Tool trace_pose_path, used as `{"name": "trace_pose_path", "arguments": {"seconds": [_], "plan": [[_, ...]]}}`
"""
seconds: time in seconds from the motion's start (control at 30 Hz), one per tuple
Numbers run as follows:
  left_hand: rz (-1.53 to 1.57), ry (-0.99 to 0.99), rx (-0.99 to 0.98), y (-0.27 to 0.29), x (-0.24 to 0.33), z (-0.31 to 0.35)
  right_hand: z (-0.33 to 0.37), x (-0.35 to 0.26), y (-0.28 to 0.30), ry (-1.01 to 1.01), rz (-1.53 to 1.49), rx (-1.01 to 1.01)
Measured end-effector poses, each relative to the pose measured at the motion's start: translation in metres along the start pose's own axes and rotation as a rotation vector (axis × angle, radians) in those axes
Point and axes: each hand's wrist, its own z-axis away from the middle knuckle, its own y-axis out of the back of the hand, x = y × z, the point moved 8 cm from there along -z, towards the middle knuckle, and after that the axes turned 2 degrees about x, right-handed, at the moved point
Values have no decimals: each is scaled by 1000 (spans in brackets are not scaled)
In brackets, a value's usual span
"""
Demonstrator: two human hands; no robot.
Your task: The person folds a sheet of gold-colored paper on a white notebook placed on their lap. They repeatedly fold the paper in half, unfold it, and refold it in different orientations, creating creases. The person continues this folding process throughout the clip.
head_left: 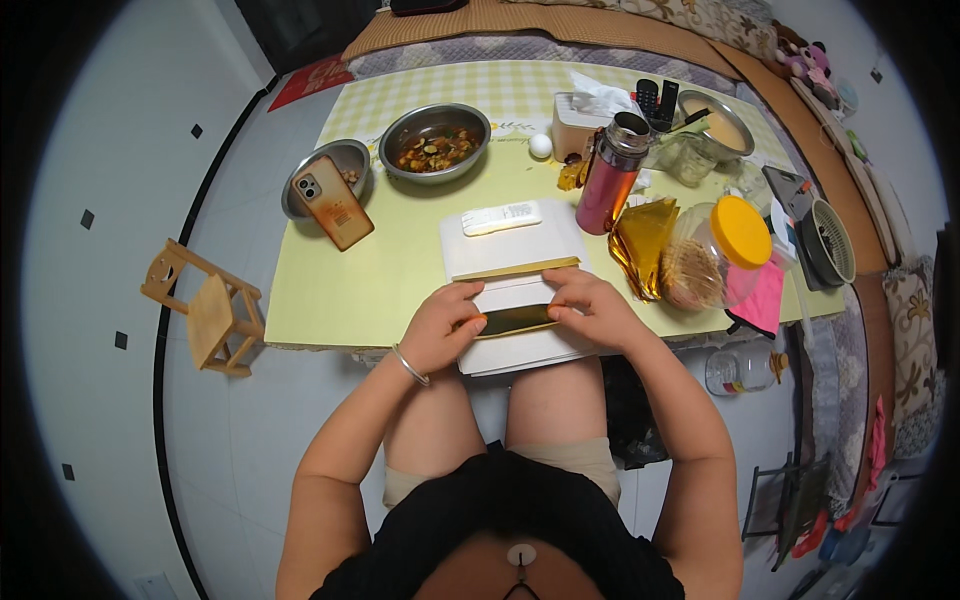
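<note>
In front of me lies a sheet of gold foil paper [518, 320] with a white back, folded so that gold bands show along its far and near sides. My left hand [445, 325] pinches its left end, with a silver bangle on the wrist. At the right end, my right hand [595, 310] has its fingers bent and pressed on the sheet. Beneath it is a stack of white paper [465, 243] that reaches over the table's near edge. A slim white printed packet [502, 218] rests on the stack's far part. Loose gold foil sheets [645, 240] lie right of my right hand.
Right on the table [400, 290] stand a pink flask [613, 170], a yellow-lidded jar [715, 255] and a tissue box [578, 123]. Leftward, a phone [335, 205] leans on a metal bowl [352, 160] near a larger bowl [435, 110]. A small wooden chair [207, 310] stands left.
</note>
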Motion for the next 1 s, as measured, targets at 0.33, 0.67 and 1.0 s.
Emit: {"name": "trace_pose_path", "arguments": {"seconds": [0.33, 0.67, 1.0], "plan": [[-44, -131, -2, 17, 17, 8, 34, -38, -1, 267, 681, 143], [-37, -121, -97, 10, 3, 17, 21, 21, 3, 147, 160, -18], [-181, 146, 356, 15, -34, -10, -3, 21, 13, -30, 168, 528]]}}
